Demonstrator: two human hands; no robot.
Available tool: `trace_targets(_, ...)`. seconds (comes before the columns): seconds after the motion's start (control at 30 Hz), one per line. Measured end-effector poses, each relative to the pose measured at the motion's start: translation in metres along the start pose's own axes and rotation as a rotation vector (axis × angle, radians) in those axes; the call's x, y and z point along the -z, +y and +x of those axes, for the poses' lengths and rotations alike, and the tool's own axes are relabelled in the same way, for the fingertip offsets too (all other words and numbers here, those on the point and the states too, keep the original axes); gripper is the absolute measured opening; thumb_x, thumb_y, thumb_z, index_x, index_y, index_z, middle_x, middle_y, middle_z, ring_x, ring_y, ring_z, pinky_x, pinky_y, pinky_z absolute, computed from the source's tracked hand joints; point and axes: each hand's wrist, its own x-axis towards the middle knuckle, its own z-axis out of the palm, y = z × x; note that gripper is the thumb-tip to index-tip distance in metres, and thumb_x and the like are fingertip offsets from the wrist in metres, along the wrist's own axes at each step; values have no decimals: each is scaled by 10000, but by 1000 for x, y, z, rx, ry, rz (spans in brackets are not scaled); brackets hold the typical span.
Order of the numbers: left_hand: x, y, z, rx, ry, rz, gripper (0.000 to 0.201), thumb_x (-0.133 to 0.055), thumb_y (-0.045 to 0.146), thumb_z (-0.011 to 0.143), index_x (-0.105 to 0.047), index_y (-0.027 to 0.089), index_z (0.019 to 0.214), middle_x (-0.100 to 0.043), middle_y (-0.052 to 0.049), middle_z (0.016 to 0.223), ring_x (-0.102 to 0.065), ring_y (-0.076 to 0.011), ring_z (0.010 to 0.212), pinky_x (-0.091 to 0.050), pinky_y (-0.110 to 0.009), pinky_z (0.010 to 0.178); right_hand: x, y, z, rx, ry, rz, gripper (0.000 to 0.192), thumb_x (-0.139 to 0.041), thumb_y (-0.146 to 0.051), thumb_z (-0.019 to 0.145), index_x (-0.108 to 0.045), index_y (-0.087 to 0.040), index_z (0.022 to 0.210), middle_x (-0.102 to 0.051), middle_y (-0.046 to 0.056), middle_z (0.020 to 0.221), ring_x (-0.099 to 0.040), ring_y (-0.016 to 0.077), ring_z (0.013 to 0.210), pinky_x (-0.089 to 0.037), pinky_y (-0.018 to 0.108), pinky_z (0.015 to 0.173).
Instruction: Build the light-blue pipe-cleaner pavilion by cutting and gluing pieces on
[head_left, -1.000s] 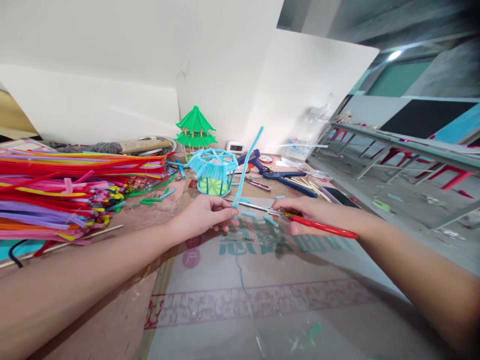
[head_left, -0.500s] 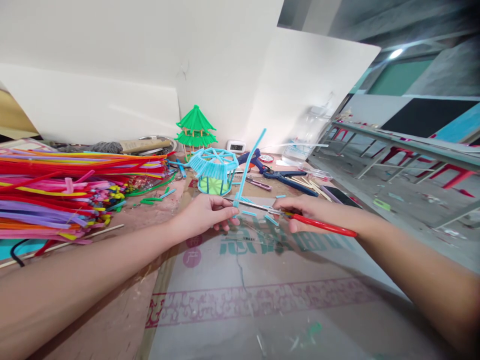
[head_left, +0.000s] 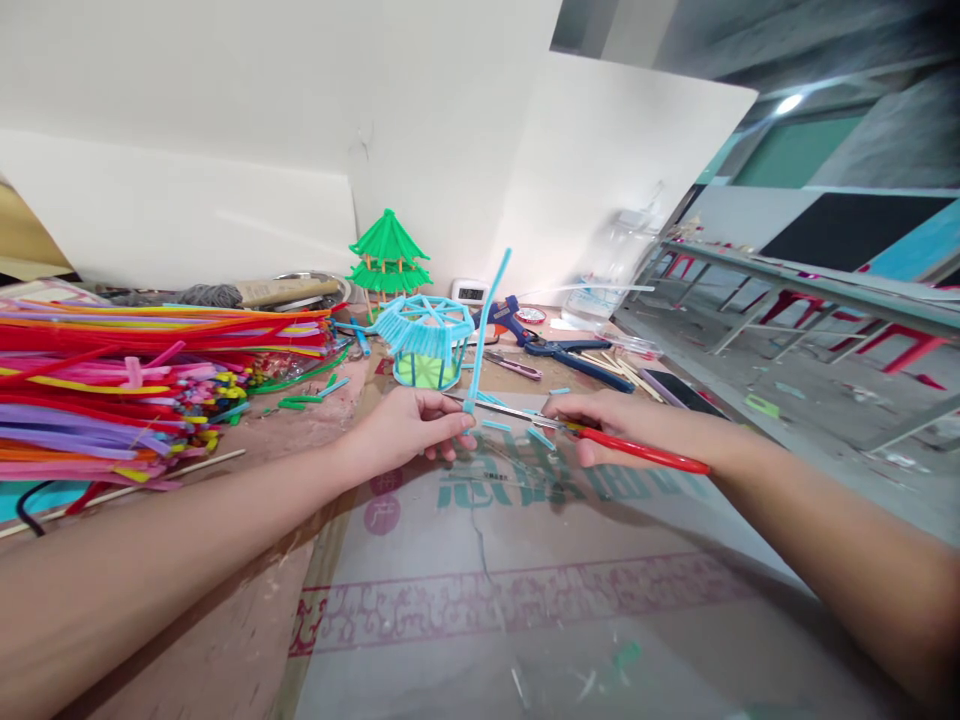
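Note:
My left hand [head_left: 409,428] pinches the lower end of a light blue pipe cleaner [head_left: 486,328] that stands up and leans to the right. My right hand [head_left: 611,425] grips red-handled scissors [head_left: 637,452] whose thin metal blades [head_left: 499,409] reach left to the base of the pipe cleaner beside my left fingers. Short blue cut pieces [head_left: 540,438] lie on the table between my hands. A small blue pipe-cleaner pavilion [head_left: 426,342] stands just behind my left hand.
A big pile of coloured pipe cleaners [head_left: 135,385] fills the left side. A green pavilion model [head_left: 388,258] stands at the back by the white boards. A blue glue gun [head_left: 510,318], blue pliers [head_left: 574,358] and wooden sticks [head_left: 626,375] lie behind. A clear sheet [head_left: 540,590] covers the table front.
The pipe cleaner's top has swung slightly left and more upright. Both hands and the scissors stay in nearly the same place.

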Motion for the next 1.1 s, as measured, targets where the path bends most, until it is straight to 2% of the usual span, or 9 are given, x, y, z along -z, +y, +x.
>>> trace_targets(0.37, -1, 2, 0, 8, 1, 1, 238, -664, 372, 813, -656, 139, 765, -757, -68, 818, -594, -79, 540, -424, -176, 469, -6, -1, 2, -114, 26, 148, 219, -533, -428, 888, -554, -211, 899, -566, -16, 730, -481, 146, 657, -343, 248, 582)
trace_targets(0.57, -1, 5, -1, 18, 16, 13, 231, -658, 360, 817, -655, 138, 753, -757, -73, 819, -590, -78, 542, -419, -175, 470, -6, 0, 3, -113, 19, 177, 234, -545, -449, 874, -559, -217, 861, -601, -11, 753, -524, 162, 670, -338, 257, 578)
trace_targets(0.77, -1, 2, 0, 8, 16, 14, 236, -668, 377, 813, -654, 144, 774, -757, -69, 809, -593, -80, 539, -424, -169, 462, 2, 3, 1, -61, 4, 119, 299, -553, -499, 885, -576, -208, 947, -566, -6, 794, -489, 148, 670, -333, 248, 576)
trace_targets(0.87, -1, 3, -1, -18, 3, 43, 227, -653, 366, 829, -668, 147, 774, -755, -63, 818, -595, -79, 553, -429, -163, 471, 6, 8, -2, -85, 5, 51, 328, -571, -519, 874, -600, -209, 976, -588, -1, 809, -510, 160, 689, -360, 255, 600)
trace_targets(0.97, -1, 6, -3, -12, 30, 79, 215, -648, 350, 832, -686, 148, 770, -718, -34, 715, -582, -79, 539, -406, -158, 459, 6, 12, -1, -151, -2, -6, 371, -620, -554, 829, -647, -232, 1013, -663, 12, 865, -589, 205, 753, -404, 283, 658)
trace_targets(1.1, 0, 5, -2, 2, 93, 95, 226, -663, 373, 819, -687, 152, 777, -630, 15, 571, -527, -71, 467, -368, -164, 436, -1, 11, 3, -194, 53, -114, 520, -663, -581, 781, -658, -254, 1185, -708, 54, 1022, -642, 265, 888, -450, 324, 735)
